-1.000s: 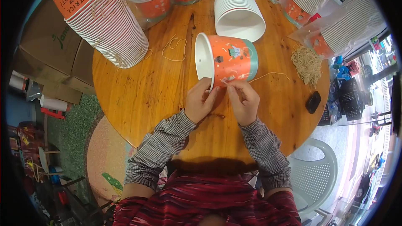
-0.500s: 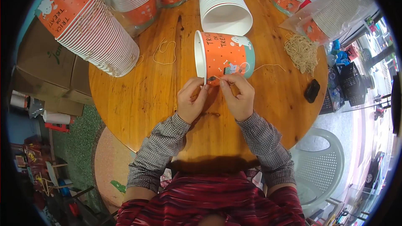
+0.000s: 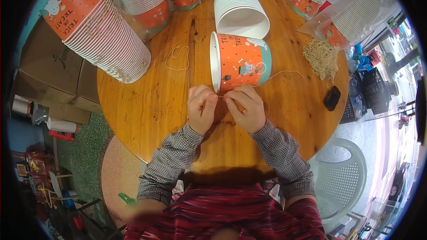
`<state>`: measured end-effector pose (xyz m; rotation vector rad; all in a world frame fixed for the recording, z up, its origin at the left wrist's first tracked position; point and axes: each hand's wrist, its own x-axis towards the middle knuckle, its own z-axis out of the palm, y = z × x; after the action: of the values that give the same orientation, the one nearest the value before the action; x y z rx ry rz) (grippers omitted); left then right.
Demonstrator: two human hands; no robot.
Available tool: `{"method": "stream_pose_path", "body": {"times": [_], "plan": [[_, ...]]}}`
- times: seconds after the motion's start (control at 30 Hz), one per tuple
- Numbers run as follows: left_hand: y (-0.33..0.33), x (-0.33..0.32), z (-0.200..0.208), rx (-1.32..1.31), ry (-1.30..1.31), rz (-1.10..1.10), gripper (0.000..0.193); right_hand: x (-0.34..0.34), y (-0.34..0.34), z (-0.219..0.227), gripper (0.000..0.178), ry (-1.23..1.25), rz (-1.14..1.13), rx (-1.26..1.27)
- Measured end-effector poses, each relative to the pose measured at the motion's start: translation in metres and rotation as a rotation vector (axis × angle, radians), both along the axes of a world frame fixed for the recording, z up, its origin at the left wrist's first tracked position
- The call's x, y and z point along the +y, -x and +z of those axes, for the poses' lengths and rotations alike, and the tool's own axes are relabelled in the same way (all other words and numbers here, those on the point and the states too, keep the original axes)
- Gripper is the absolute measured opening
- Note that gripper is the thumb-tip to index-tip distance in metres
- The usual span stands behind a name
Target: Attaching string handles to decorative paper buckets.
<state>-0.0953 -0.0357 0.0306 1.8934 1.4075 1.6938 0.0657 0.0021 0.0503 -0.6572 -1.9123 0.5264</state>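
The tub [image 3: 244, 62] lies on its side at the frame's centre. Since a moment ago, the left hand [image 3: 201, 109] and right hand [image 3: 245, 109] have slipped below its rim, fingertips pinched on a thin string [image 3: 221, 96]; the work now seems to be in the string, though I can't tell whether they touch the tub

Glossy wd tbl [image 3: 293, 124], smooth ppr tub [image 3: 255, 58], rough twine bundle [image 3: 321, 60]
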Motion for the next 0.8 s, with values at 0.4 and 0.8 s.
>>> {"method": "stream_pose_path", "body": {"times": [0.4, 0.8], "plan": [[-0.009, 0.004, 0.001, 0.071, -0.012, 0.038, 0.011, -0.005, 0.0, 0.004, 0.011, 0.22, 0.001, 0.035], [-0.016, 0.012, -0.006, -0.157, 0.041, -0.012, 0.028, 0.0, 0.001, -0.003, 0.009, 0.244, -0.069, 0.166]]}}
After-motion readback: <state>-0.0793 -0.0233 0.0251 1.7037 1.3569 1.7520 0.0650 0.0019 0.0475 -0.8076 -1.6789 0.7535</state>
